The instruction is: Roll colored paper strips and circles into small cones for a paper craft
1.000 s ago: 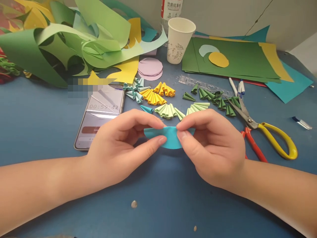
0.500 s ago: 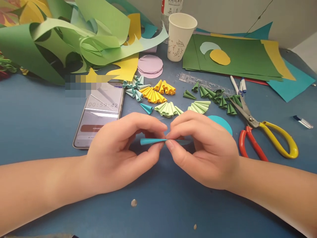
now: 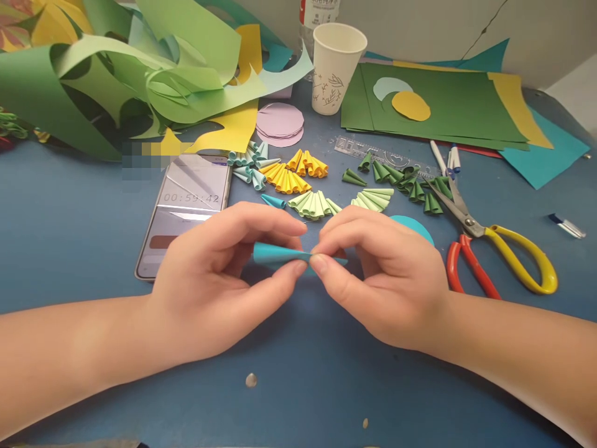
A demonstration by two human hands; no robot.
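A teal piece of paper (image 3: 275,252), partly rolled into a cone, lies between both hands above the table. My left hand (image 3: 228,280) curls around its wider end, thumb against the paper and fingers bent over it. My right hand (image 3: 382,274) pinches it at the narrow middle between thumb and fingertips. Just beyond the fingers are a finished teal paper cone (image 3: 273,201), light green paper cones (image 3: 313,204), yellow paper cones (image 3: 289,179), pale blue paper cones (image 3: 249,163) and dark green paper cones (image 3: 396,176). Part of a teal paper circle (image 3: 413,228) shows behind my right hand.
A phone (image 3: 156,236) lies left, behind my left hand. Scissors (image 3: 476,227) lie open at right, near a clear ruler (image 3: 357,147) and pens (image 3: 453,158). At the back stand a paper cup (image 3: 336,68), lilac circles (image 3: 280,121), green sheets (image 3: 448,118) and paper scraps (image 3: 196,74).
The teal paper's left end looks wider and more of it shows, as my left fingers have lifted off it somewhat. My right hand keeps its pinch. The view has shifted slightly.
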